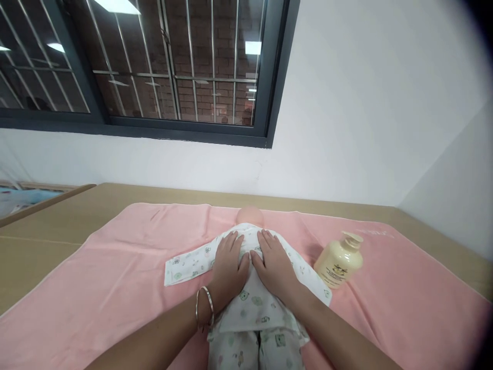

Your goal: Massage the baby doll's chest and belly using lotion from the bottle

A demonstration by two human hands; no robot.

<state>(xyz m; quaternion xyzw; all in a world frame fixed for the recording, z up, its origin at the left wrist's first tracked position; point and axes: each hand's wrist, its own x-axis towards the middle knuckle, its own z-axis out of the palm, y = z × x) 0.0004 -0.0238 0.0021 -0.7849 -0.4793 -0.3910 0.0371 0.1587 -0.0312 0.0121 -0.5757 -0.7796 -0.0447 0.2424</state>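
Note:
What looks like a baby doll (249, 217) lies on its back on a pink blanket (127, 288), only the bald top of its head showing. It is dressed in a white long-sleeved top (254, 308) with a small green and grey print, and matching trousers (234, 352). My left hand (229, 264) rests flat on the left side of the chest, fingers stretched towards the head. On the other side my right hand (275, 264) lies the same way, the two thumbs close together. Both palms press on the cloth and hold nothing. Two bracelets (205, 306) circle my left wrist.
A pale yellow pump bottle (339, 261) stands on the blanket, just right of the doll's right-hand sleeve. Under the blanket is a wooden tabletop (42, 257), with a white wall (339, 128) behind it. A dark-framed, barred window (185, 67) is above.

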